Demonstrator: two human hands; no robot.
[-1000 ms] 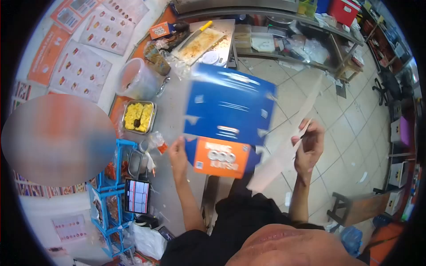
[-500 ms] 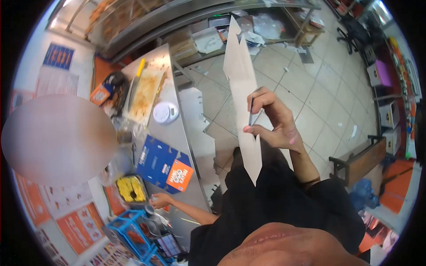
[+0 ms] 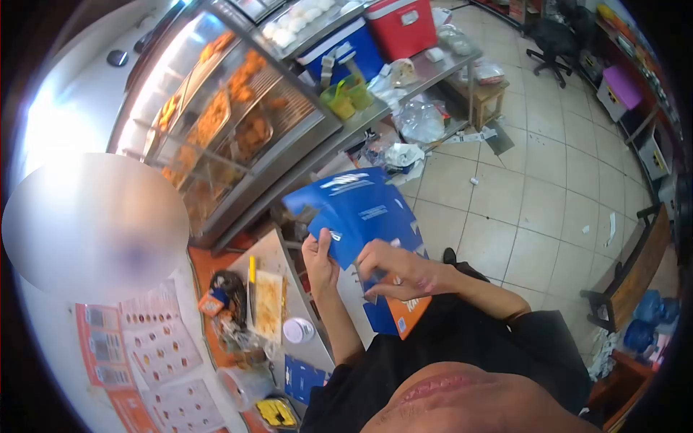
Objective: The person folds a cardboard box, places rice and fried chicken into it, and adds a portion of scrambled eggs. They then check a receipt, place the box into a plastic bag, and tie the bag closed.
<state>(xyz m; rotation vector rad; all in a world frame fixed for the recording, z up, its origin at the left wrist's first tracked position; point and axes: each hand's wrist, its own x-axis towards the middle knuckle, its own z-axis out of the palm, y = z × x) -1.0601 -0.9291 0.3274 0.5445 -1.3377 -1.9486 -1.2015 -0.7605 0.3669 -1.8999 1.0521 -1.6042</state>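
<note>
A blue printed cardboard box blank [image 3: 375, 209] with an orange printed part is raised in front of my chest, its flaps unfolded. My left hand [image 3: 321, 263] pinches its left edge, thumb on the printed face. Over the blank's lower part, my right hand [image 3: 404, 270] has its fingers curled around a cardboard edge or flap; motion blurs the fingertips. Another blue box blank [image 3: 303, 379] lies on the metal counter, beside a white round kitchen scale [image 3: 298, 330].
A cutting board [image 3: 268, 307] with a yellow-handled knife [image 3: 252, 278] rests on the counter. Beyond stands a glass display case [image 3: 216, 137] of fried food. A blue cooler [image 3: 346, 54] and red cooler [image 3: 402, 29] sit further back. A wooden bench [image 3: 635, 267] is at right.
My view has swung toward the display case. My left hand has come up from the counter and taken hold of the cardboard blank, which has turned from edge-on to show its blue printed face.
</note>
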